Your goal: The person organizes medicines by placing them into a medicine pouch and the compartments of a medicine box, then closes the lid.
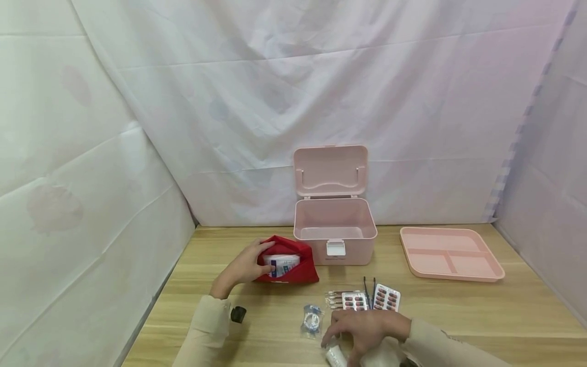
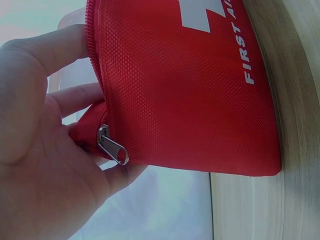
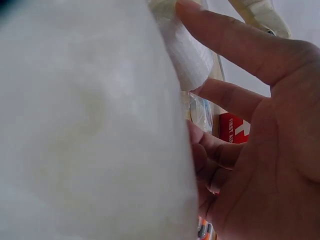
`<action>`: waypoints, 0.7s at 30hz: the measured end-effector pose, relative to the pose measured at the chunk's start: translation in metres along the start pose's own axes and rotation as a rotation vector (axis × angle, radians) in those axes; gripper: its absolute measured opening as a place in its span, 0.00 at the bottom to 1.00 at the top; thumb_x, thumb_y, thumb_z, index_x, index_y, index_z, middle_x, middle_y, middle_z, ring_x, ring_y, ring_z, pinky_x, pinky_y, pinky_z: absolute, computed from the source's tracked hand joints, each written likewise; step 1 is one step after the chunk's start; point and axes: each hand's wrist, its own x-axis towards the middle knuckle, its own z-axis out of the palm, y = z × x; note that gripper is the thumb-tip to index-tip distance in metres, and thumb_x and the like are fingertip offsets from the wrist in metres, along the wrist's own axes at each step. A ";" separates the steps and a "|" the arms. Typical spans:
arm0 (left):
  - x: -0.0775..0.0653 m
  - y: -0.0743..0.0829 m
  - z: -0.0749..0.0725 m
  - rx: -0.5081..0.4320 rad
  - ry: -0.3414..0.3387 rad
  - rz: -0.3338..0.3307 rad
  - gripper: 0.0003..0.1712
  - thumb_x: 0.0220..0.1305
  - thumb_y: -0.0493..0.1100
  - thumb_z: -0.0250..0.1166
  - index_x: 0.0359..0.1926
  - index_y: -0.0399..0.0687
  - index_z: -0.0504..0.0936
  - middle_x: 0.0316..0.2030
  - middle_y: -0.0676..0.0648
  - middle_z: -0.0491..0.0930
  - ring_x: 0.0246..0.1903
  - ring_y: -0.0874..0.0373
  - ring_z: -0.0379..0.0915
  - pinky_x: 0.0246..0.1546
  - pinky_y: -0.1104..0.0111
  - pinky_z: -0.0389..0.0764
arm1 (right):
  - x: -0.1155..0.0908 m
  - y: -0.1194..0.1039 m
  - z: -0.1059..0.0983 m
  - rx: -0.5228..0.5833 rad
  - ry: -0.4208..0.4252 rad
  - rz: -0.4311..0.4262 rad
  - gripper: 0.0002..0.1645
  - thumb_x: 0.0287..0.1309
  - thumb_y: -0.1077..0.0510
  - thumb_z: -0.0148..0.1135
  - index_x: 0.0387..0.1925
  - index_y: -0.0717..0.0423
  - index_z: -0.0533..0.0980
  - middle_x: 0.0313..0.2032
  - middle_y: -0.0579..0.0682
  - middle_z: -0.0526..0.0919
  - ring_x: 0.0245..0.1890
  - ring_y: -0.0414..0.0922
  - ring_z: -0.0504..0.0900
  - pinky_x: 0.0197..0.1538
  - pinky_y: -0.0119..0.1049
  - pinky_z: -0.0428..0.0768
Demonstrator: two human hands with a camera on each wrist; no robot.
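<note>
My left hand (image 1: 247, 262) holds the red first aid pouch (image 1: 308, 272) by its unzipped opening, which gapes to show white packets (image 1: 284, 265) inside. In the left wrist view, fingers reach behind the zipper edge and a metal zipper pull (image 2: 112, 145) hangs near the palm. Low in the head view, my right hand (image 1: 364, 326) pinches a white wrapped roll (image 1: 337, 357) between thumb and fingers; the right wrist view shows this roll (image 3: 190, 60) at the fingertips. A large white package (image 3: 95, 125) beside that hand fills much of the right wrist view.
Behind the pouch stands an open pink box (image 1: 335, 219), lid raised. A divided pink tray (image 1: 451, 255) lies at right. Near my right hand are a clear packet with a white ring (image 1: 312, 321), swabs (image 1: 335, 299), blister packs (image 1: 386, 297) and dark tweezers (image 1: 367, 290).
</note>
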 end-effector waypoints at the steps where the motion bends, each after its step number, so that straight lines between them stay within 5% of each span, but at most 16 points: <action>1: 0.000 0.000 0.000 0.000 0.000 0.000 0.37 0.57 0.38 0.72 0.68 0.41 0.71 0.63 0.41 0.69 0.59 0.45 0.69 0.59 0.47 0.74 | 0.001 0.000 0.000 0.005 -0.003 0.006 0.34 0.47 0.48 0.78 0.58 0.36 0.76 0.41 0.37 0.70 0.40 0.29 0.67 0.41 0.20 0.67; 21: 0.001 -0.001 0.000 0.012 0.000 -0.008 0.37 0.58 0.40 0.72 0.68 0.41 0.71 0.64 0.41 0.69 0.60 0.45 0.69 0.60 0.46 0.73 | 0.008 0.015 0.005 0.394 0.293 0.120 0.25 0.43 0.54 0.79 0.41 0.44 0.73 0.29 0.40 0.73 0.29 0.32 0.70 0.32 0.26 0.72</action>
